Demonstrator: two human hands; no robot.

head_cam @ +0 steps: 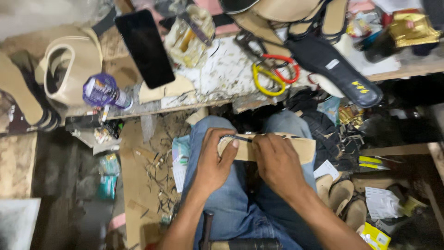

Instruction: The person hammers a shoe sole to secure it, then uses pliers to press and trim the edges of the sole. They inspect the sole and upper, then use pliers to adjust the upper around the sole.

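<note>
Our left hand (pixel 212 162) and right hand (pixel 277 162) are both clamped on a tan sole (pixel 303 150) at frame centre, over our knees, w/ a thin dark strap (pixel 240 138) pinched along its top edge. Step looks like fitting/trimming; needs steady grip. Scissors (pixel 273 74) lie on tabletop (pixel 222 74) above.

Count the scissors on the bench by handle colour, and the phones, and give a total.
Yellow-handled scissors: 1
Red-handled scissors: 1
Black phone: 1
Total: 3
</note>
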